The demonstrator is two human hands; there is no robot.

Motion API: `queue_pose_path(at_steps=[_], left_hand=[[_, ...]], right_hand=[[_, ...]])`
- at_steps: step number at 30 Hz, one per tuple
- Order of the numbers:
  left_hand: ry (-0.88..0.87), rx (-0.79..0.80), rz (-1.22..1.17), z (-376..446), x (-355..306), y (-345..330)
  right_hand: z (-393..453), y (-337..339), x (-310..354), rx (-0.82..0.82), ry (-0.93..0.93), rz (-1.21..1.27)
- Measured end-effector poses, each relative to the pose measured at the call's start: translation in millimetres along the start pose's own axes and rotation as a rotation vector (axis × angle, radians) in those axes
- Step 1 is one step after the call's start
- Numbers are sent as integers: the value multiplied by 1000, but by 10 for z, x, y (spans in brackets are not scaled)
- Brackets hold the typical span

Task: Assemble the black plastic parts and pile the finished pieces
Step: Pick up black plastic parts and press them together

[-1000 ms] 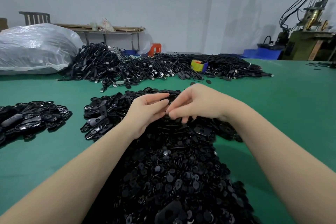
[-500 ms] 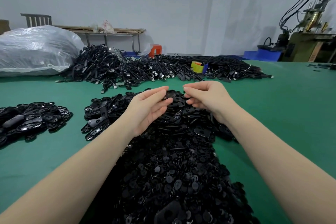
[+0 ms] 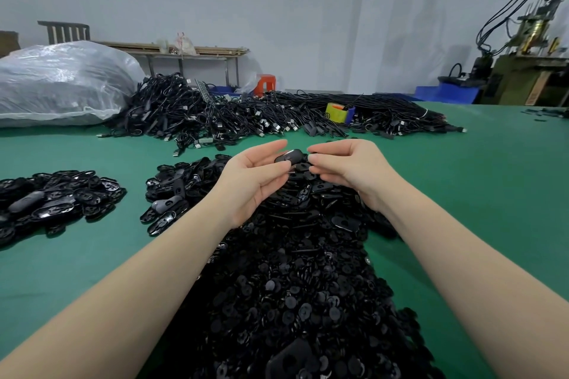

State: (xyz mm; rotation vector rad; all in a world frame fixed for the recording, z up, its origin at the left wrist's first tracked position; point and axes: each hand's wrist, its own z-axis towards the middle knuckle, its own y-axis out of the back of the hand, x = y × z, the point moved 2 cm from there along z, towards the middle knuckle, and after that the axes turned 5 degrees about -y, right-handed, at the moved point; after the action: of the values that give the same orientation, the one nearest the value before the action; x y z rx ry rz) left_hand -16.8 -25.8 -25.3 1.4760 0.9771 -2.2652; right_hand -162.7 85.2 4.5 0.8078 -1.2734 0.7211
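Observation:
A long heap of loose black plastic parts (image 3: pixel 292 271) runs down the middle of the green table (image 3: pixel 462 209). Above its far end, my left hand (image 3: pixel 252 175) pinches a black oval shell (image 3: pixel 288 155) between thumb and fingers. My right hand (image 3: pixel 351 169) faces it a few centimetres away, fingertips curled close together near a small black piece (image 3: pixel 301 167); whether it grips that piece I cannot tell. A pile of oval pieces (image 3: pixel 172 194) lies just left of my left hand. Another such pile (image 3: pixel 52 203) lies at the far left.
A big tangle of black cables (image 3: pixel 246 114) stretches across the back of the table, with a yellow tape roll (image 3: pixel 337 111) in it. A filled clear plastic bag (image 3: pixel 61 83) sits back left. Machinery (image 3: pixel 529 71) stands at the right wall.
My hands were pressed together over the heap, then drew apart. Now the left hand holds up a black oval shell and the right hand has come back close to it.

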Motion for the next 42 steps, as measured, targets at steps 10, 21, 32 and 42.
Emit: queue_pose_path(at_steps=[10,21,32,42], left_hand=[[6,-103,5,18,11,19],[-8,-112,-3,16,34,4],[-51,-179,101,-9,91,0],[-88,-150,249,9,76,-2]], right_hand=[[33,-22,-20,-4,19,33],[51,-70,-80,-50,60,124],[16,-110,-147,-4,79,100],[-38,-158,-90,-6,240,-117]])
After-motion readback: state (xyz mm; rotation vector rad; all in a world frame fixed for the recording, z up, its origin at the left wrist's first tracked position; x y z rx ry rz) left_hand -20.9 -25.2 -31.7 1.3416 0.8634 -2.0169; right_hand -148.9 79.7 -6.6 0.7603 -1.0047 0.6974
